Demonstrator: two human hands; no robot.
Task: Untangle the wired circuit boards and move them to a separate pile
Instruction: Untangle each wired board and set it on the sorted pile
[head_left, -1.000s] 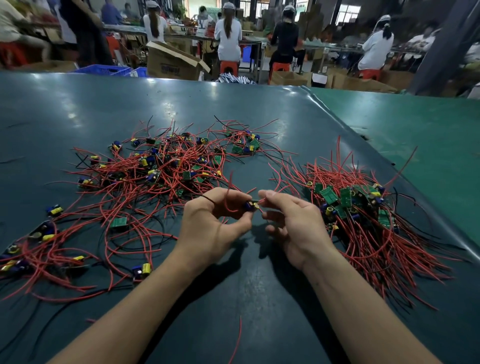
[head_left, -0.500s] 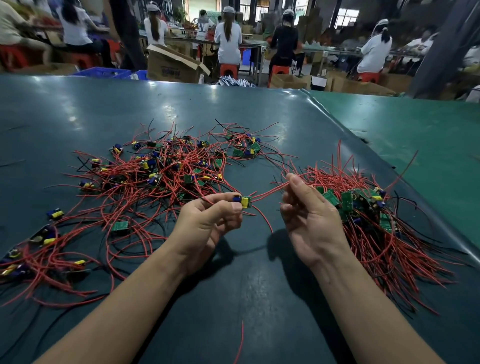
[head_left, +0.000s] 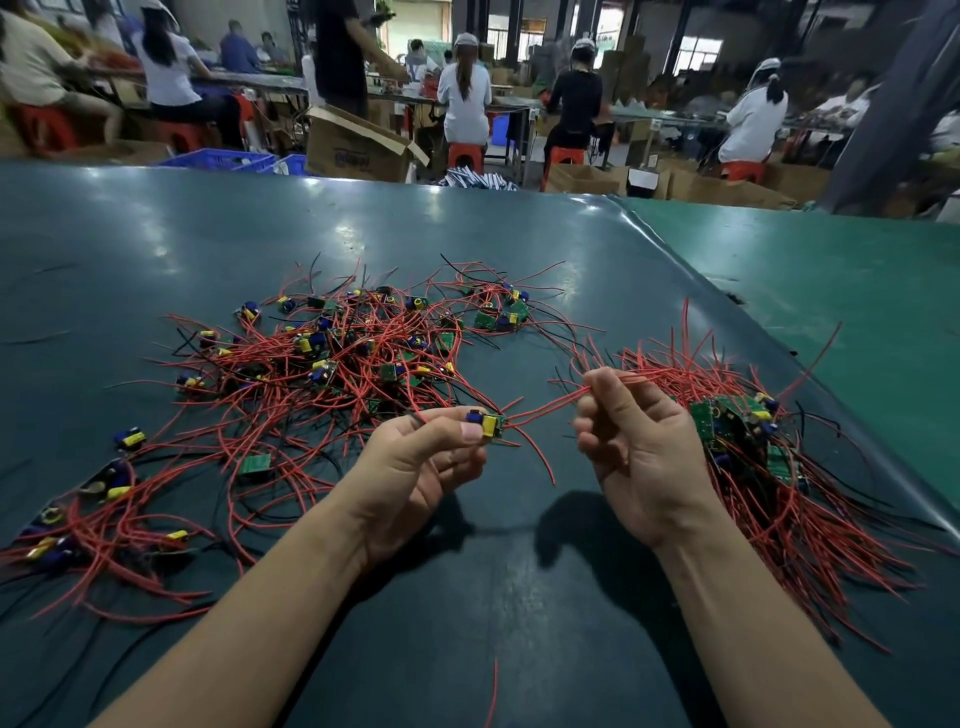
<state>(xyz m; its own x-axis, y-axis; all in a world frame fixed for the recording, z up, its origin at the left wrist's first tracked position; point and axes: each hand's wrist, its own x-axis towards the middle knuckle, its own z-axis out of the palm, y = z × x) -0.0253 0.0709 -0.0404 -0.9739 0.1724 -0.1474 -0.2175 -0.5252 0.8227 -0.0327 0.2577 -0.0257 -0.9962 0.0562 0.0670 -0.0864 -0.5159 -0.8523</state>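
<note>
No writing is legible; the print on the far cardboard box (head_left: 358, 148) is too blurred to read. Your left hand (head_left: 415, 467), palm up, pinches a small circuit board (head_left: 487, 423) above the table (head_left: 519, 597). Your right hand (head_left: 636, 452), fingers curled, pinches that board's red wires (head_left: 550, 407). The tangled heap (head_left: 332, 364) lies far left, and the sorted pile (head_left: 753, 441) right.

Nothing here reads clearly. The cardboard box (head_left: 358, 145), far beyond the left hand (head_left: 415, 467), carries dark print on its side, too blurred to make out.
</note>
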